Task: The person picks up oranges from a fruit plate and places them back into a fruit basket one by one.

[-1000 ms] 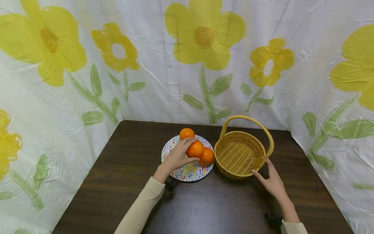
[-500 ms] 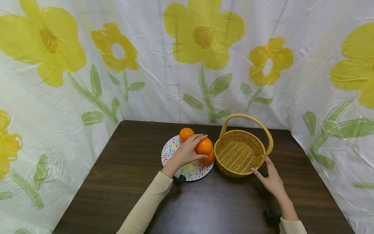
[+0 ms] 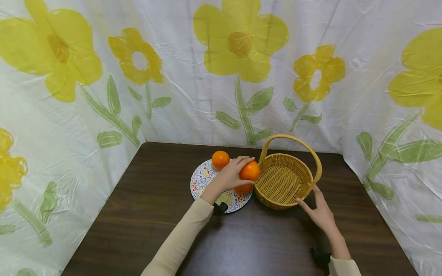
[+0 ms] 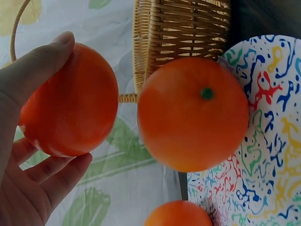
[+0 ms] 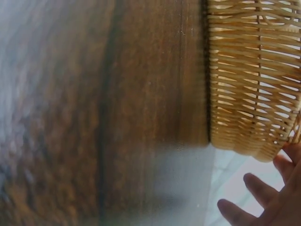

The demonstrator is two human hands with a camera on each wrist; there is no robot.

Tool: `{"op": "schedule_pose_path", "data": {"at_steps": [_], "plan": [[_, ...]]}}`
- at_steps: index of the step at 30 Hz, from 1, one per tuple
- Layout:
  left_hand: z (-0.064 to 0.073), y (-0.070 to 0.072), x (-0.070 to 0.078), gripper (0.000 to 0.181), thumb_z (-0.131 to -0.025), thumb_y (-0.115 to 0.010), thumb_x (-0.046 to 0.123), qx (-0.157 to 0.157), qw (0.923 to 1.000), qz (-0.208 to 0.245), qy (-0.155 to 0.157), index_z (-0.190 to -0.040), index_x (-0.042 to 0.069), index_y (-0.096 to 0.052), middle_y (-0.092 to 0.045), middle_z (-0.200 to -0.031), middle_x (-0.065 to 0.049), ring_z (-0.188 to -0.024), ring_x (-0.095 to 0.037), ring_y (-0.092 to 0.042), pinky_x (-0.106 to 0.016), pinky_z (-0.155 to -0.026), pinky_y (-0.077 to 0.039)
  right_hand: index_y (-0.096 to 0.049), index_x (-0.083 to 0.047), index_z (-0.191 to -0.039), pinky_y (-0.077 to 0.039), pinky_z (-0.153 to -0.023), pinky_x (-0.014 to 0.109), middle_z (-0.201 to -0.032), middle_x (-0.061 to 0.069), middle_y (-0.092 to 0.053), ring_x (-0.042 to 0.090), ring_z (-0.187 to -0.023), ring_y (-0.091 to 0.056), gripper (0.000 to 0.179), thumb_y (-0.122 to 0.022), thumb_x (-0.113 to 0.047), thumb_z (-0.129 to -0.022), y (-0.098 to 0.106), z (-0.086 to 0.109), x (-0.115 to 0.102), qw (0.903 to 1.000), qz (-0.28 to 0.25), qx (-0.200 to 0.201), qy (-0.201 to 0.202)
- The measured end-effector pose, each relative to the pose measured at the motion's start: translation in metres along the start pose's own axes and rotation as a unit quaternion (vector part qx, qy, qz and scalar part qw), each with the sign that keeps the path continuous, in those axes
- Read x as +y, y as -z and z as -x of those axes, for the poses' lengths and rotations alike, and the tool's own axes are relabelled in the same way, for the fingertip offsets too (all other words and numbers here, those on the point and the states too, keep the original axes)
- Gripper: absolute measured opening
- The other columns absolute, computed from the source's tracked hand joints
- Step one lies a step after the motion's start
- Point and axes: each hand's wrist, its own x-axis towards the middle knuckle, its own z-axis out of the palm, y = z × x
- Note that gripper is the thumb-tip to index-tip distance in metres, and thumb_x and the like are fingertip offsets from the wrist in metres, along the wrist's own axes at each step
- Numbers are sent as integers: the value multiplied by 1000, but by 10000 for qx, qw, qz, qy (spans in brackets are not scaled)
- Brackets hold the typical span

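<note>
My left hand (image 3: 230, 176) grips an orange (image 3: 250, 171), its thumb and fingers on opposite sides of the fruit. This orange is raised over the right edge of a colourfully patterned plate (image 3: 200, 182), close to the wicker basket (image 3: 272, 202). Two more oranges rest on the plate: a far orange (image 3: 220, 160) and a near orange (image 3: 243, 189), partly hidden by the left hand. In the left wrist view the held orange (image 4: 77, 103) is apart from the green-stemmed orange (image 4: 193, 117). My right hand (image 3: 322, 212) holds the basket's right rim near the handle base; nothing lies in the basket.
The arched basket handle (image 3: 293, 138) stands upright over the opening. Beneath everything is a dark wooden table (image 3: 148, 199). A white curtain (image 3: 186, 111) with yellow flowers hangs behind the table and along its sides.
The left hand has carried its orange from the plate's middle rightward and up, toward the basket, uncovering the far orange. The right hand and the basket have stayed almost still.
</note>
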Motion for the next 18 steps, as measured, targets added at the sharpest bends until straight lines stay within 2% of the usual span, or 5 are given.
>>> {"op": "schedule_pose_path", "data": {"at_steps": [2, 8, 18], "plan": [[-3, -2, 1, 76, -77, -73, 41, -29, 10000, 3, 7, -141, 21, -39, -41, -140, -4, -121, -23, -47, -46, -105, -35, -13, -20, -150, -26, -87, 73, -155, 14, -7, 49, -133, -21, 80, -58, -44, -89, 0, 0, 1, 10000, -5, 11, 24], [-9, -6, 2, 76, -77, -72, 44, -119, 9999, -11, 11, -141, 19, -40, -41, -139, -4, -116, -26, -48, -40, -94, -45, -13, -20, -150, -28, -86, 72, -154, 17, -12, 49, -131, -25, 82, -58, -46, -88, 0, -2, 1, 9999, 124, 47, 12], [-19, -15, 3, 76, -77, -69, 49, -248, 9997, -77, -17, -141, 18, -40, -42, -138, -4, -114, -25, -48, -38, -92, -47, -15, -21, -150, -24, -86, 75, -155, 14, -7, 49, -133, -20, 80, -58, -46, -88, 0, -1, 2, 10000, 58, -9, -65]]}}
